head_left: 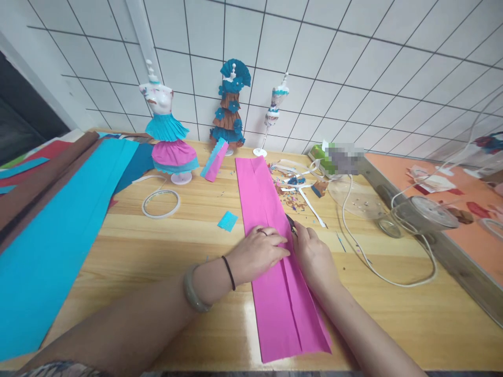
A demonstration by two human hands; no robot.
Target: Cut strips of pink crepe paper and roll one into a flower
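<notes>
A long pink sheet of crepe paper [275, 309] lies lengthwise on the wooden table, with a fold running along it. Over its middle rests my left hand [261, 252], fingers stretched out and pressing on the paper. At the sheet's right edge, my right hand [314, 256] is closed around dark scissors [291, 222]; only part of them shows, and the blades are partly hidden by the paper. A small blue paper piece [228, 221] lies left of the sheet. Beyond it is a pink-and-blue paper strip [215, 161].
Along the wall stand a form with a blue and pink skirt [174, 154], a blue-and-brown dressed form [231, 107] and a bare form [277, 107]. Coloured paper [74, 225] covers the left side. A tape roll [161, 203], paper scraps [294, 199] and a white cord [377, 275] lie around.
</notes>
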